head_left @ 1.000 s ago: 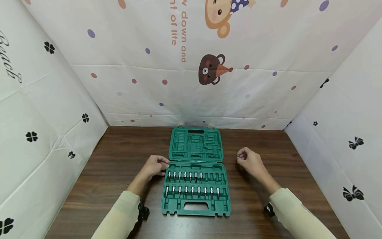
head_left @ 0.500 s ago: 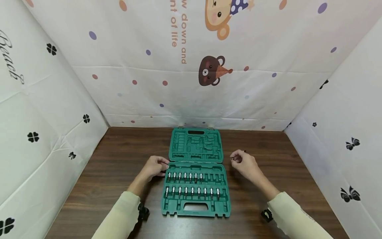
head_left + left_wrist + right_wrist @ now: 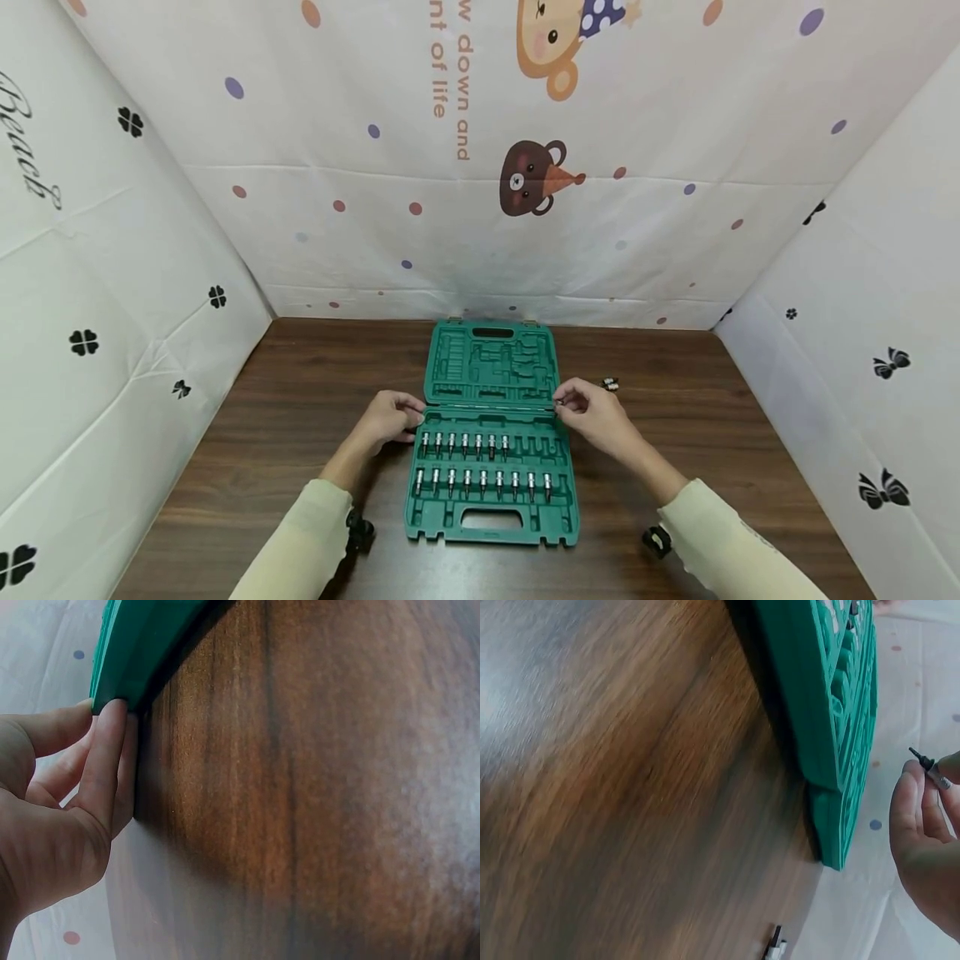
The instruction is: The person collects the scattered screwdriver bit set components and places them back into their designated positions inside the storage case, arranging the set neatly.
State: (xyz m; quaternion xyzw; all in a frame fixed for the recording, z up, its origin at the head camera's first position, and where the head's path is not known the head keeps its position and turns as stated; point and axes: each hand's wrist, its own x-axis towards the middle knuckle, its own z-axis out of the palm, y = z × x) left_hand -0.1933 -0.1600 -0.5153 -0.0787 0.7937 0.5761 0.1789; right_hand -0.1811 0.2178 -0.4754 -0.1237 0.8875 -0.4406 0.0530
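A green plastic socket case [image 3: 491, 517] lies unfolded on the table, holding two rows of silver bit sockets [image 3: 483, 479]. At its left side, my left hand [image 3: 386, 419] grips the edge near the hinge; the left wrist view has thumb and fingertips on the green case corner [image 3: 139, 664]. My right hand [image 3: 596, 414] is over the case's right edge, by the hinge. Between its thumb and fingers it pinches a small bit socket [image 3: 933, 771] with a thin dark tip, raised off the table. In the head view the fingers mostly hide that bit socket.
Loose bit sockets [image 3: 611, 384] lie on the brown wooden table [image 3: 660, 367] behind the right hand; one bit socket [image 3: 776, 947] shows low in the right wrist view. The moulded lid [image 3: 492, 358] lies back toward the printed cloth wall [image 3: 360, 242].
My right hand has moved left from the table to the case's right edge, carrying the bit socket. Loose bit sockets behind it have come into view. The left hand keeps its place.
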